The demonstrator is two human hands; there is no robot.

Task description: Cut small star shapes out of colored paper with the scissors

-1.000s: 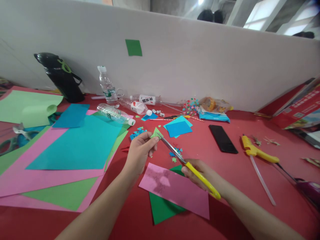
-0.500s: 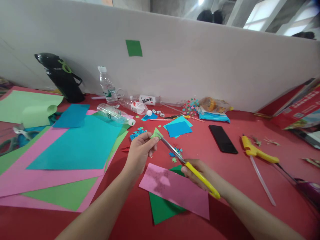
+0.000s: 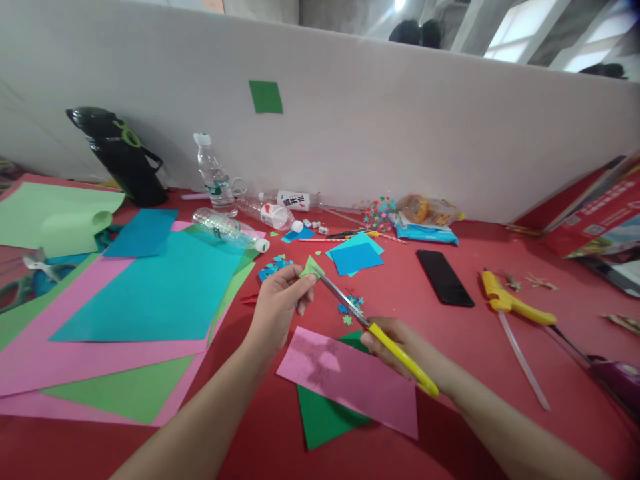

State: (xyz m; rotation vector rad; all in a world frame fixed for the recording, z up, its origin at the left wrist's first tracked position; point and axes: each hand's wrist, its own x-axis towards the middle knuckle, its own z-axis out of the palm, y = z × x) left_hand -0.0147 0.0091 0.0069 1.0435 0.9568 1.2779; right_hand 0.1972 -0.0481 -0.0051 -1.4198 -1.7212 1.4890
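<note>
My left hand (image 3: 277, 307) pinches a small folded light-green paper piece (image 3: 311, 269) above the red table (image 3: 450, 333). My right hand (image 3: 400, 347) grips yellow-handled scissors (image 3: 380, 337), and their metal blades reach up-left to the edge of the green piece. Under my hands lie a pink paper sheet (image 3: 350, 380) on a dark green sheet (image 3: 325, 420). Small blue and green cut scraps (image 3: 350, 310) are scattered below the blades.
Large pink, teal and green sheets (image 3: 140, 300) cover the left of the table. Plastic bottles (image 3: 225, 227) and a black flask (image 3: 120, 157) stand by the white partition. A black phone (image 3: 444, 277), a yellow glue gun (image 3: 515, 303) and blue squares (image 3: 356, 255) lie to the right.
</note>
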